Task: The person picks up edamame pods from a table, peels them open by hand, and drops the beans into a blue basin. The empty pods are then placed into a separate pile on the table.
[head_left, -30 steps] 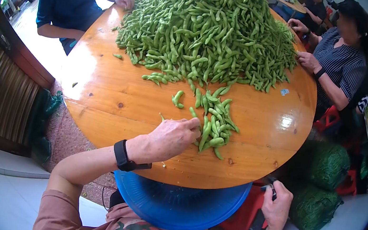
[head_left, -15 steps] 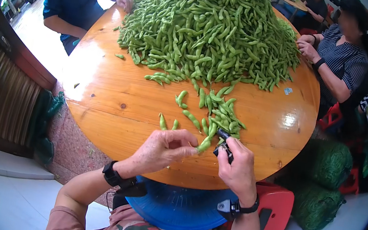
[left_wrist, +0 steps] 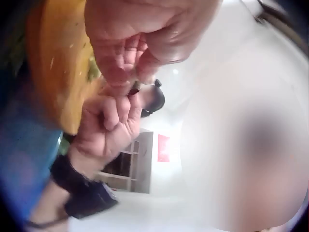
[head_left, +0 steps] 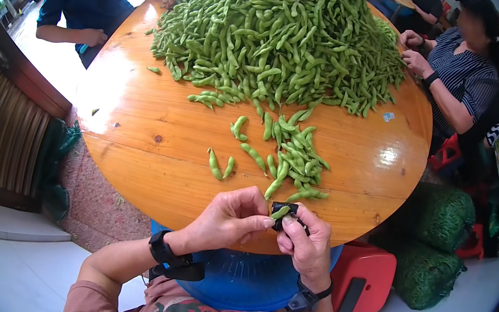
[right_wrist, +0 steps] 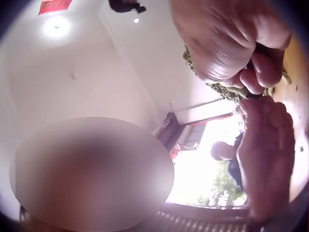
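Observation:
In the head view my left hand [head_left: 228,217] pinches one green soybean pod [head_left: 280,212] between thumb and fingers, over the table's near edge. My right hand [head_left: 309,240] grips a small black hand tool [head_left: 284,207], which is held right at that pod. Fingers hide most of the tool; its exact kind cannot be told. In both wrist views the two hands meet at the fingertips. Just beyond them lies a small group of loose pods [head_left: 298,157], with a few single pods [head_left: 214,163] to its left.
A tall heap of soybean pods [head_left: 274,42] covers the back of the round wooden table [head_left: 130,166]. Below the near edge sits a blue basin [head_left: 236,281], with a red stool [head_left: 371,276] and full green net sacks [head_left: 426,275] to the right. Other people sit at both sides.
My left hand picked a pod from the small group and drew it back toward me. The right hand rose from beside the stool with the black tool, and both hands came together.

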Demonstrator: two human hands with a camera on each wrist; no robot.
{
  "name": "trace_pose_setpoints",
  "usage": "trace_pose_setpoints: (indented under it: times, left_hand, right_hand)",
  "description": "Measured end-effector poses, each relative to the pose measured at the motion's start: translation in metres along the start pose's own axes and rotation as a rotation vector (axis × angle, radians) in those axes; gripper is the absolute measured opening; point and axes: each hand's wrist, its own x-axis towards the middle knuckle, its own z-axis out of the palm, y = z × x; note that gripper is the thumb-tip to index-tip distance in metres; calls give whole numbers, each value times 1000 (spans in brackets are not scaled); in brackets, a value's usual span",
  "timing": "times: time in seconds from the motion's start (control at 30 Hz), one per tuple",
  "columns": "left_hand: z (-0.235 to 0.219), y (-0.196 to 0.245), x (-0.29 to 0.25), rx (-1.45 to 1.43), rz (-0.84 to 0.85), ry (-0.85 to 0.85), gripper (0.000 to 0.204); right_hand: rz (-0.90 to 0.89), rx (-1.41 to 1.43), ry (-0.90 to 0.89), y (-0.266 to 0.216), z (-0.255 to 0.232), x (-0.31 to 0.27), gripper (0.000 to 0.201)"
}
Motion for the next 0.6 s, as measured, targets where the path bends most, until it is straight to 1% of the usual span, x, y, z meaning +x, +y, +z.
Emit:
trace_pose_setpoints:
  times: [0.03,0.07,0.1,0.17,0.2,0.23,0.27,0.3,0.33,0.37,0.4,0.43,0.47,0.53,0.6]
  left_hand:
    - [0,0,-1,-386,-124,-93,15]
    - [0,0,-2,-772,-249,-189,17]
    - [2,-3,-3,-771,-252,-193,17]
    - [3,-10,-6,-1007,-316,-309,22]
    - [3,-5,-5,-1007,-316,-310,22]
    - [3,4,-3,-781,-333,-251,21]
    - [2,10,-2,-554,-348,-191,20]
    - [2,8,-1,-554,-349,-188,20]
    - [2,4,1,-187,-209,-167,21]
    - [3,2,2,180,-65,-143,21]
    - [4,7,1,181,-65,-142,21]
    - [6,15,0,374,24,-104,21]
    - [8,22,0,567,116,-61,22]
    - [9,21,-5,595,105,-47,24]
    - [7,17,-6,555,94,-56,26]
  right_hand:
    - [-1,3,0,-2,-3,0,13]
    - [113,184,-85,-6,-7,-1,13]
    - [227,364,-169,-8,-10,-2,12]
    - [235,366,-192,-4,-16,-2,12]
    - [245,368,-218,-1,-17,-2,11]
    - [246,368,-218,-1,-16,-5,11]
    - [169,75,-153,-2,-14,-8,11]
    - [91,-217,-86,-3,-12,-10,12]
    - [92,-216,-89,-2,-8,-11,12]
    - [-75,-427,-67,-1,-4,-11,12]
    - [-247,-637,-42,-2,-1,-11,13]
    - [-178,-606,-20,-4,-1,-11,10]
    - [-185,-609,-24,-3,-3,-10,10]
    - [-322,-741,-33,4,-6,-7,7]
    - [-334,-750,-4,5,-3,-8,7]
